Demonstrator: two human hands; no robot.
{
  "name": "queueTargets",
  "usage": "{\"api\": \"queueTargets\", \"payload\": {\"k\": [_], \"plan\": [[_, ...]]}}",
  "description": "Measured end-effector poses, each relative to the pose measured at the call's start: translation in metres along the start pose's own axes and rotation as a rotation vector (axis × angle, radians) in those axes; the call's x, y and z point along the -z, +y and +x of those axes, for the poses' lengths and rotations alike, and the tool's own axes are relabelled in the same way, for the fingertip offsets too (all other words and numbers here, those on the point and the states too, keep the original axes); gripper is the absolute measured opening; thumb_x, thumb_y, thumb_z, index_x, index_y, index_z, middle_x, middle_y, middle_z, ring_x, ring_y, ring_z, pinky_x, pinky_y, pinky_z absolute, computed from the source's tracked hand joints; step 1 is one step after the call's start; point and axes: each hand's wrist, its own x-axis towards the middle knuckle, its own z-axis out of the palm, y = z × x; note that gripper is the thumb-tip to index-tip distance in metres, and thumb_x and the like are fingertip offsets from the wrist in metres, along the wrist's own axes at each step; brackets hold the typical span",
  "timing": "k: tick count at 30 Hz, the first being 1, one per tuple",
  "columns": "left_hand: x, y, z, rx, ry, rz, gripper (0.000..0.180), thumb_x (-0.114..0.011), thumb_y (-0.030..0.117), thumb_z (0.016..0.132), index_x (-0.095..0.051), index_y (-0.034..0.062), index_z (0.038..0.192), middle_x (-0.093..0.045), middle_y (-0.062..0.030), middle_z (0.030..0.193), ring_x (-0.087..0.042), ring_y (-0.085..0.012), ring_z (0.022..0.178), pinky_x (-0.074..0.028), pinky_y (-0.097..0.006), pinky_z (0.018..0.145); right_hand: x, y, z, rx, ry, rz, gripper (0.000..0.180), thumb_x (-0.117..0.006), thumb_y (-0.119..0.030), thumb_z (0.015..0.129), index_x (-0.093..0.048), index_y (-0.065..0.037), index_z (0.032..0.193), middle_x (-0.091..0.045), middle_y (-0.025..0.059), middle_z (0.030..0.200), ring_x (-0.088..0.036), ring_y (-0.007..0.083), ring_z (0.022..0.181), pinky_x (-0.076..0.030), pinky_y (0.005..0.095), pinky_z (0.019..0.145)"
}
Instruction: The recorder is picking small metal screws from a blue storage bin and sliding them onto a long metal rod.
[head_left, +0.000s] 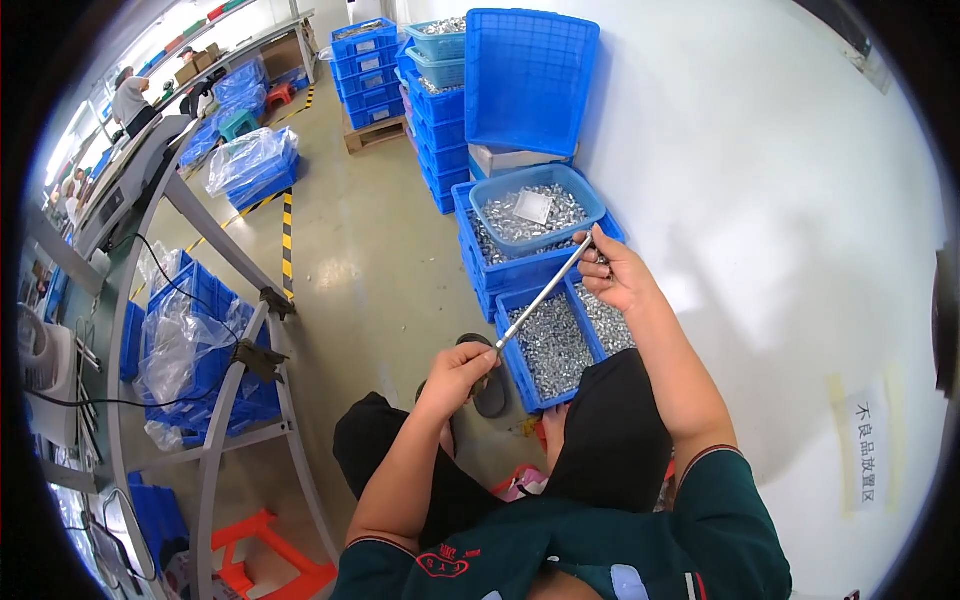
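Note:
A thin silvery metal rod slants between my hands above the bins. Its lower end is in my left hand, whose fingers are closed around it near my left knee. My right hand pinches the upper end between thumb and fingers, with the other fingers curled. Beneath the rod lies a divided blue bin filled with small shiny metal parts. Just beyond my right hand, a light-blue basket holds more metal parts and a white card, on top of a larger blue crate.
Stacked blue crates and an upright blue lid stand ahead along the white wall. At left are a metal-legged workbench, plastic-covered crates and an orange stool. A person stands far left.

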Motion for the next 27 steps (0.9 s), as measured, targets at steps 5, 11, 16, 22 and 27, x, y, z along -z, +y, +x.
{"api": "queueTargets", "payload": {"k": [5, 11, 16, 22, 27], "plan": [[0.003, -0.001, 0.001, -0.006, 0.015, 0.015, 0.021, -0.056, 0.025, 0.085, -0.062, 0.0052, 0.084, -0.05, 0.0024, 0.058, -0.04, -0.0045, 0.045, -0.028, -0.02, 0.04, -0.009, 0.001, -0.004, 0.212, 0.094, -0.401, 0.024, -0.057, -0.023, 0.088, -0.058, 0.0, 0.095, -0.046, -0.0014, 0.065, -0.036, 0.0018, 0.047, -0.024, 0.0147, 0.037], [-0.002, 0.007, 0.006, 0.026, 0.012, -0.052, 0.021, -0.054, 0.024, 0.086, -0.061, 0.0042, 0.084, -0.05, 0.0015, 0.059, -0.039, -0.0047, 0.043, -0.028, -0.02, 0.039, -0.04, 0.03, -0.008, -0.157, -0.017, -0.722, 0.022, -0.056, -0.02, 0.087, -0.06, -0.001, 0.099, -0.044, -0.0025, 0.063, -0.033, 0.0017, 0.046, -0.021, 0.0157, 0.038], [-0.007, 0.01, 0.012, -0.019, 0.06, -0.107, 0.023, -0.053, 0.024, 0.087, -0.06, 0.0019, 0.087, -0.049, -0.0013, 0.058, -0.037, -0.0055, 0.039, -0.026, -0.02, 0.036, -0.037, 0.067, 0.0, -0.466, -0.229, -0.874, 0.021, -0.058, -0.02, 0.086, -0.061, -0.003, 0.099, -0.046, -0.0026, 0.062, -0.034, 0.0023, 0.046, -0.022, 0.0172, 0.038], [-0.005, 0.015, 0.01, 0.0, 0.085, -0.118, 0.022, -0.053, 0.023, 0.087, -0.059, 0.0012, 0.085, -0.049, -0.0019, 0.058, -0.037, -0.0058, 0.038, -0.027, -0.02, 0.036, -0.01, 0.038, 0.007, -0.368, 0.068, -0.441, 0.019, -0.049, -0.009, 0.087, -0.053, 0.003, 0.102, -0.051, 0.0095, 0.083, -0.043, 0.0074, 0.056, -0.029, 0.0158, 0.039], [-0.001, 0.01, 0.007, -0.005, 0.081, -0.083, 0.021, -0.054, 0.023, 0.086, -0.061, 0.0025, 0.085, -0.049, 0.0005, 0.057, -0.04, -0.0055, 0.042, -0.029, -0.021, 0.039, 0.009, 0.016, 0.012, -0.305, 0.131, -0.197, 0.015, -0.051, -0.008, 0.087, -0.053, 0.002, 0.098, -0.054, 0.0101, 0.082, -0.04, 0.0063, 0.051, -0.028, 0.0168, 0.037]]}}
